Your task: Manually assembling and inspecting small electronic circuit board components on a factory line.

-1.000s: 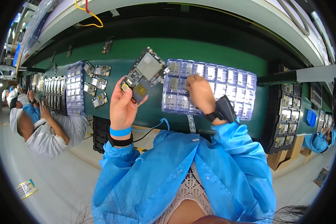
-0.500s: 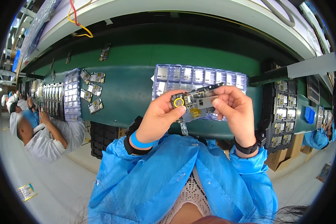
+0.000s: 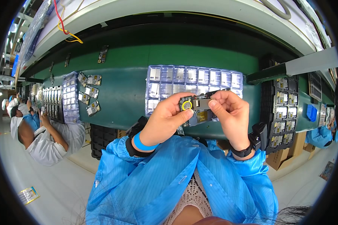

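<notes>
Both hands hold a small dark circuit board (image 3: 197, 111) with a round yellow-ringed coin cell, raised in front of my chest. My left hand (image 3: 166, 120) grips its left side, thumb beside the coin cell. My right hand (image 3: 229, 110) pinches its right end, thumb pressing a grey metal part on top. Behind the board lies a clear blue compartment tray (image 3: 193, 80) of small silvery parts on the green conveyor belt (image 3: 122, 93). I wear blue sleeves, a blue wristband on the left wrist and a black strap on the right.
Loose circuit boards (image 3: 89, 93) and another clear tray (image 3: 70, 97) lie on the belt to the left. Black trays of boards (image 3: 281, 112) stand at the right. A co-worker in white (image 3: 45, 138) sits at the left; another in blue (image 3: 321, 135) at the far right.
The board came down from a one-handed raised hold into both hands. My right hand left the tray and took the board's right end, then pressed a part onto it.
</notes>
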`<action>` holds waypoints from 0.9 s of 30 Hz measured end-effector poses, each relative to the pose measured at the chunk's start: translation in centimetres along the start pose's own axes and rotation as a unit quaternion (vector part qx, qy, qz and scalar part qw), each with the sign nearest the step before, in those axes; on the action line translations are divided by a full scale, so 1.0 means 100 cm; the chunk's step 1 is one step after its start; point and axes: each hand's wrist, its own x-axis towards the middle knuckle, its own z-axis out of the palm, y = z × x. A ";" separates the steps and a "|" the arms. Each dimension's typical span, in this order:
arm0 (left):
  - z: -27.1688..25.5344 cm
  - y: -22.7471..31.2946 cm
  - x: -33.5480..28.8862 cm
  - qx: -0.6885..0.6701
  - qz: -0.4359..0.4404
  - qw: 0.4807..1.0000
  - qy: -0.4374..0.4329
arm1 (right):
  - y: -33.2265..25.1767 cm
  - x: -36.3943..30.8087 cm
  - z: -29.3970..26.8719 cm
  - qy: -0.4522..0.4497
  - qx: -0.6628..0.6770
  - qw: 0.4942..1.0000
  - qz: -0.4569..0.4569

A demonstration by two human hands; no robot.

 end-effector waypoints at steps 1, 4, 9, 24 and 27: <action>0.001 0.000 0.001 0.001 -0.002 1.000 -0.001 | 0.000 0.000 -0.001 0.000 0.002 1.000 0.002; 0.001 0.001 0.003 0.005 -0.006 1.000 -0.003 | 0.001 0.002 -0.002 0.001 0.006 1.000 -0.001; 0.002 0.000 0.005 0.029 -0.001 1.000 -0.003 | 0.001 0.004 -0.003 0.001 0.003 1.000 -0.001; 0.000 0.002 0.006 0.026 -0.015 1.000 -0.001 | 0.002 0.006 -0.002 0.000 0.012 1.000 -0.001; 0.001 0.002 0.006 0.034 -0.015 0.999 0.003 | 0.002 0.007 -0.003 -0.003 0.008 1.000 -0.005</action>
